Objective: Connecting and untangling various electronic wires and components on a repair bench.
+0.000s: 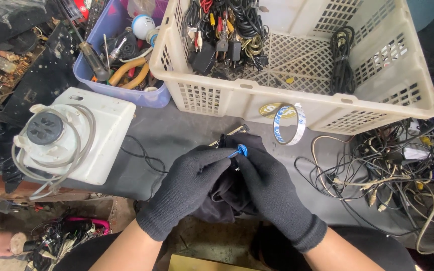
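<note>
Head view: both black-knit-gloved hands meet over the dark grey tabletop (187, 130) — the left hand (187, 190) and right hand (272, 190) pinch a small blue coiled wire (241, 150) between fingertips, above a dark cloth-wrapped part — just before the cream slotted plastic basket (297, 108) of cables.

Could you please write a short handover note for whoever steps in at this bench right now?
Left hand, black knit glove: pinching the small blue wire coil from the left.
Right hand, gloved alike: fingertips on the same coil; a dark cloth-like piece hangs between both hands.
Nearby: white blender base at left, cream plastic crate of cables behind, tape ring against it.
Done: coil gripped.
Left: whether it is attached is hidden; work continues at the coil.
</note>
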